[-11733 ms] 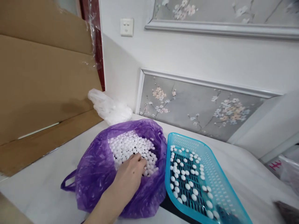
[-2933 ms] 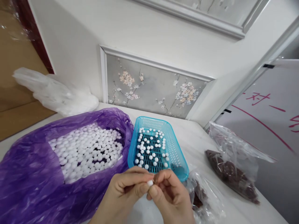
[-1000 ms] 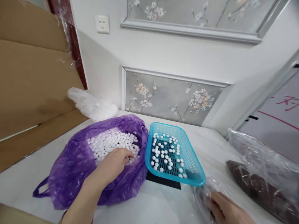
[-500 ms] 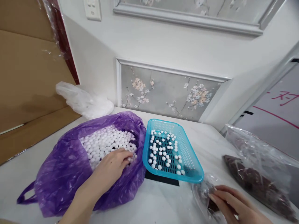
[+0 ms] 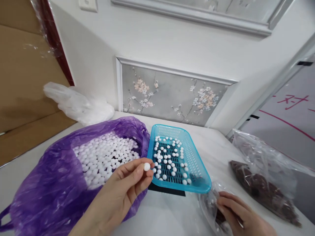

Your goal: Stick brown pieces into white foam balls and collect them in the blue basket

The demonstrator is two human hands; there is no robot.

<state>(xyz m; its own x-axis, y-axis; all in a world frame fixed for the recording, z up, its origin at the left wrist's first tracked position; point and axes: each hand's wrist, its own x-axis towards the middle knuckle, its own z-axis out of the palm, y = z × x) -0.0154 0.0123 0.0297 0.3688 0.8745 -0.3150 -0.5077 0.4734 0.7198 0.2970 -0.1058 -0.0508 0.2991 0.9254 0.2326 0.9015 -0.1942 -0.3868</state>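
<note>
Fingers of our left hand (image 5: 120,185) pinch 1 white ball (image 5: 147,167) by the left rim of the blue basket (image 5: 177,187); near its right corner, our right hand (image 5: 243,211) touches a clear bag (image 5: 206,206), fingers' grip unclear.

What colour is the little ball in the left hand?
The ball in the left hand is white, best seen in the head view.

The left hand (image 5: 118,193) is bare, with slender fingers (image 5: 134,163), rounded tips and a narrow wrist widening into an uncovered forearm (image 5: 87,224). The right hand (image 5: 243,214) is likewise bare and of matching slim build, with long fingers. Both limbs are cut off by the lower border of the view.
</note>
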